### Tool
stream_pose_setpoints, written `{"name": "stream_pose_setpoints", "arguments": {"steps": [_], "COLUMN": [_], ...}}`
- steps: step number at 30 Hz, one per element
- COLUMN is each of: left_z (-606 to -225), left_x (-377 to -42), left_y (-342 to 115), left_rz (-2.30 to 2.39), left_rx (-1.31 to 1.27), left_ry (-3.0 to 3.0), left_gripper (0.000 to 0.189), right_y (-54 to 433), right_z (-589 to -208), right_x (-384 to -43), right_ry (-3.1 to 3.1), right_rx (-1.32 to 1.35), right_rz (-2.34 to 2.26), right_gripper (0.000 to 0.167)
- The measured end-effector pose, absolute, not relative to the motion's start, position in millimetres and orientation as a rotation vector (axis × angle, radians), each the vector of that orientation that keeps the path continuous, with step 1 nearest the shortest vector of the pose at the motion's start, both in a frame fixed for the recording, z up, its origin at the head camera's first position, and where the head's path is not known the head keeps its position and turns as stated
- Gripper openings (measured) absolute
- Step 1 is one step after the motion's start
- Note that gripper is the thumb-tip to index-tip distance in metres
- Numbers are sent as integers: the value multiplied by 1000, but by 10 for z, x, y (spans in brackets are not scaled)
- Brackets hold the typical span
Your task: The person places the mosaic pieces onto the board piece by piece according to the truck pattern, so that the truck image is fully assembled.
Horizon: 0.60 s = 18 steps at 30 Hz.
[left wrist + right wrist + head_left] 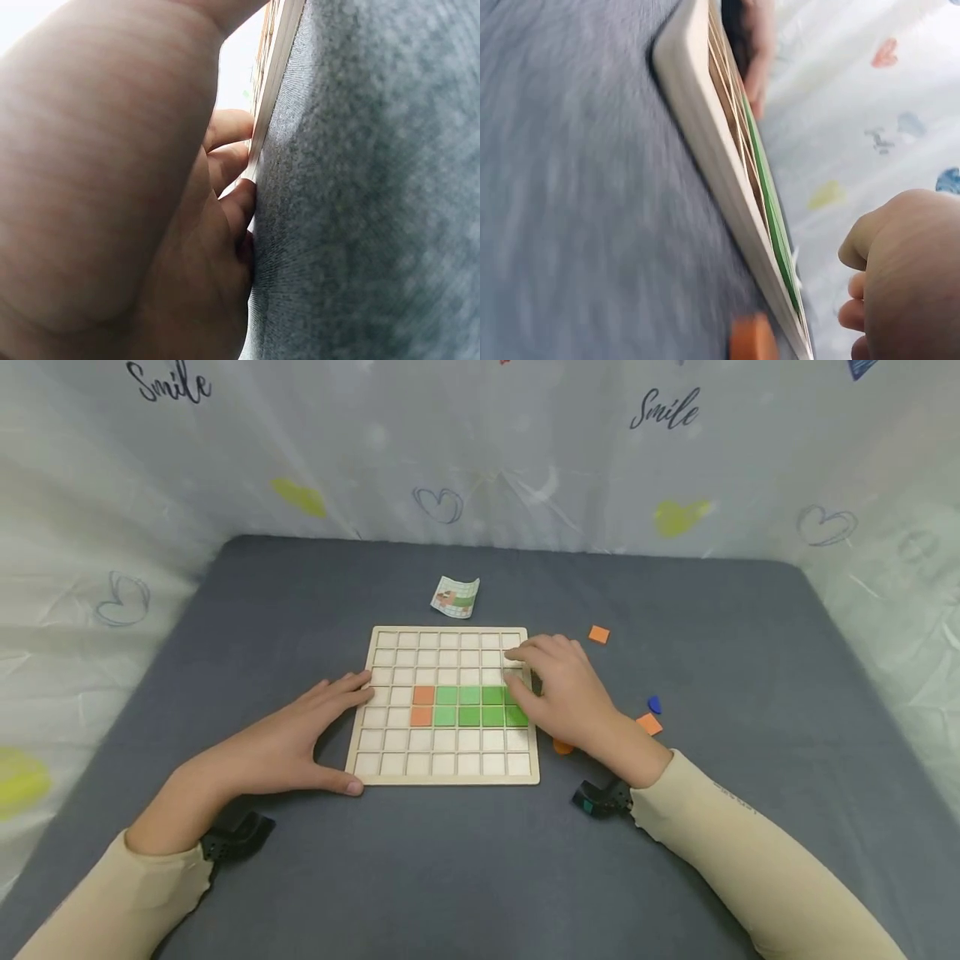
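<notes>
A wooden grid board (442, 780) lies flat on the grey cloth. Orange square tiles (423, 696) fill two stacked cells left of its middle, and two rows of green square tiles (469, 717) run from them to the right side. My left hand (292, 735) rests at the board's left edge, fingers extended along the rim and thumb by the near-left corner. Over the right edge hovers my right hand (566, 689), thumb and forefinger apart above the grid, nothing visible between them. It covers part of the green tiles at the right end.
Behind the board lies a small printed card (455, 597) with a coloured grid picture. Right of the board are an orange tile (598, 634), a blue piece (655, 705), another orange tile (649, 724) and an orange rounded piece (562, 747). A patterned curtain (480, 460) hangs behind the table.
</notes>
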<state>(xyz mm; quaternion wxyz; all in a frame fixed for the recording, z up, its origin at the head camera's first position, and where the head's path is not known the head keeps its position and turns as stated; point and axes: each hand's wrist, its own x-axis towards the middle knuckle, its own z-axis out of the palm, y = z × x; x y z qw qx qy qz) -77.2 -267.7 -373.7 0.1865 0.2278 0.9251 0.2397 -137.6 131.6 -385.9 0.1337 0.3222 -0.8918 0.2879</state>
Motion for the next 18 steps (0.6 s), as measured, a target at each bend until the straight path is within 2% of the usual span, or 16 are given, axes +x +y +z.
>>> {"name": "stream_pose_setpoints", "arguments": {"steps": [7, 18], "left_z": [-3719, -3723], "left_x": [-785, -785], "left_y": [-2660, -2661], "left_rz": [662, 664], "left_rx": [633, 629], "left_ry": [2600, 2600], "left_gripper": [129, 128], "right_y": [1553, 1935], "right_z": [-3814, -3841], "right_x": [-1443, -1666], "right_ry": [-2677, -2698], "right_rx": [763, 565], "right_rz": [966, 903], "right_gripper": [30, 33]}}
